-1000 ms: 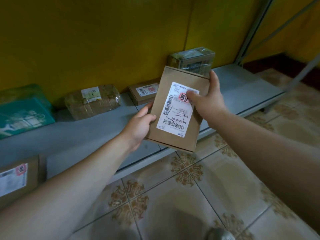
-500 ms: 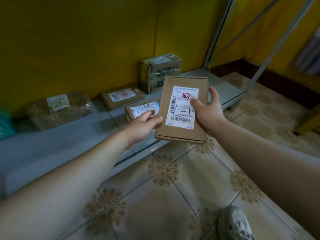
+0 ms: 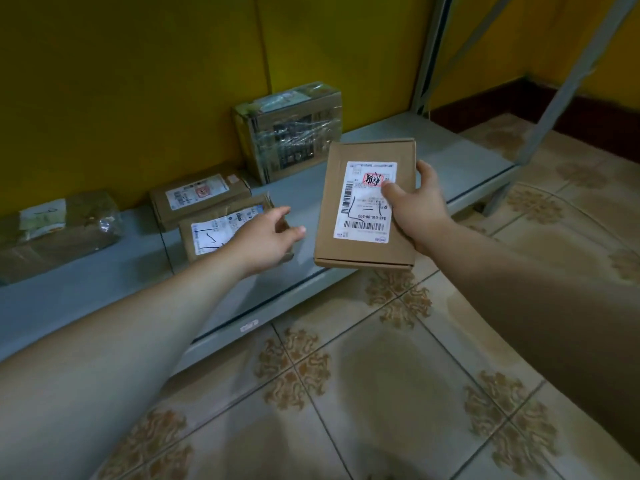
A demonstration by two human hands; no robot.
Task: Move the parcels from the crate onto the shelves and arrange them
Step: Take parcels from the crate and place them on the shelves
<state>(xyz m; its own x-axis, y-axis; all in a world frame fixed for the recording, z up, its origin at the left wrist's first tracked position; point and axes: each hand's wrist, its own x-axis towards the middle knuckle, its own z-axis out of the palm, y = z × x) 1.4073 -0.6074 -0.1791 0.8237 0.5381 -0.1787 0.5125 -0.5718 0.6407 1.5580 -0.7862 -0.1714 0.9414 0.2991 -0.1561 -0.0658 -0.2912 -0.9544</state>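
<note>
White shipping label (image 3: 365, 202) on flat carton (image 3: 329, 249), printed code roughly 546-G80-00-503 above barcode, red stamp's scrawl illegible

Held box (image 3: 332, 216) is showing matt brown cardboard w/ smooth white paper label (image 3: 365, 202). Shelf (image 3: 104, 289) is looking like grey painted metal, smooth, matt. Tall box (image 3: 291, 133) is wearing clear plastic film, glinting. Floor tiles (image 3: 381, 393) are reading glossy, approx. ceramic.

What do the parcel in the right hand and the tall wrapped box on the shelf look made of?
Held parcel: matte brown cardboard, by its folded edges, with a white paper label. Tall box: printed cardboard, apparently under clear plastic film or tape, judging by crinkled shiny glints.
</note>
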